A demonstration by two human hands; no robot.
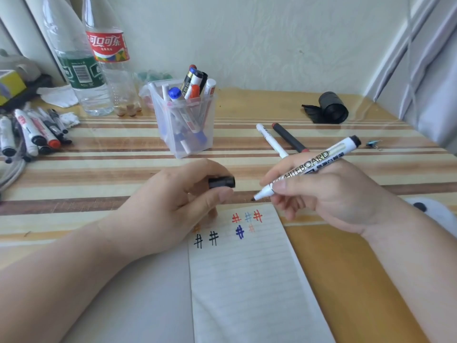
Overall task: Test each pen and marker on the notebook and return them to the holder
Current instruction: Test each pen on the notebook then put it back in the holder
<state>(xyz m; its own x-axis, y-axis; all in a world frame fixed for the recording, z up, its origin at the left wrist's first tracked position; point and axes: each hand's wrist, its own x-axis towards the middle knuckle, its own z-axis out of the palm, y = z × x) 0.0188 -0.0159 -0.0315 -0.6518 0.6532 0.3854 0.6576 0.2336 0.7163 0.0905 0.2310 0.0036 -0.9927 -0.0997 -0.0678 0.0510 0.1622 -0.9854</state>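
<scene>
While fingers (pixel 279 186) hold one marker (pixel 314 162), one cap (pixel 221 182)

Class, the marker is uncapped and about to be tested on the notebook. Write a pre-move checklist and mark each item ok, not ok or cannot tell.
1. Cap off: ok, the left hand holds the black cap.
2. Grip: ok, the right hand pinches the whiteboard marker, tip down.
3. Tip over paper: not ok, it sits just past the notebook top edge.
4. Blank lines free: ok, below the hash marks.
5. Ink flows: cannot tell.
</scene>
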